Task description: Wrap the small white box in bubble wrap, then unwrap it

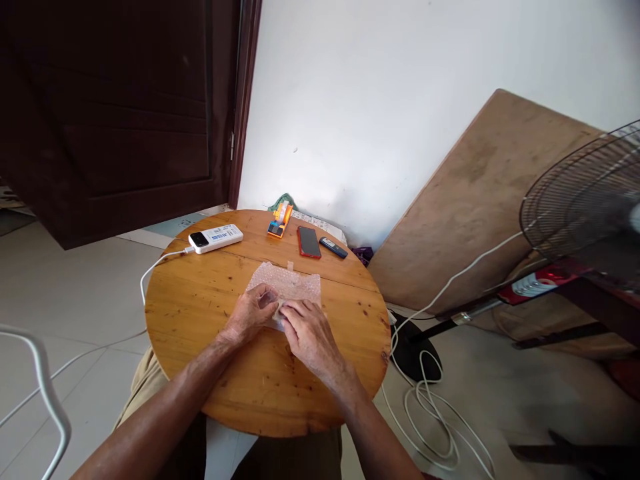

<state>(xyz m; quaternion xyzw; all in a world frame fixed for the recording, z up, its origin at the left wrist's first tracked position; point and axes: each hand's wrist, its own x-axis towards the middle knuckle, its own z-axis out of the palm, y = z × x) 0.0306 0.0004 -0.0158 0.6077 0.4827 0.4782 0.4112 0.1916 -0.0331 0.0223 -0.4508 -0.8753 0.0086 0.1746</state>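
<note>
A sheet of clear bubble wrap [303, 285] lies on the round wooden table in front of me, with a small strip of tape sticking out from its far edge. My left hand [251, 313] is closed at the sheet's near left side, thumb and fingers pinching the plastic. From the right, my right hand [311, 337] bends its fingers down on the near part of the wrap, close to the left fingertips. Something small and pale shows between the two hands, but the fingers mostly cover it and I cannot make out its kind.
On the wooden table [200, 313] are a white power bank [216, 238] with a cable, an orange tape dispenser [281, 220], a red-edged phone [309, 243] and a dark handheld device [333, 247]. A fan [590, 193] and coiled white cable [425, 400] are at right.
</note>
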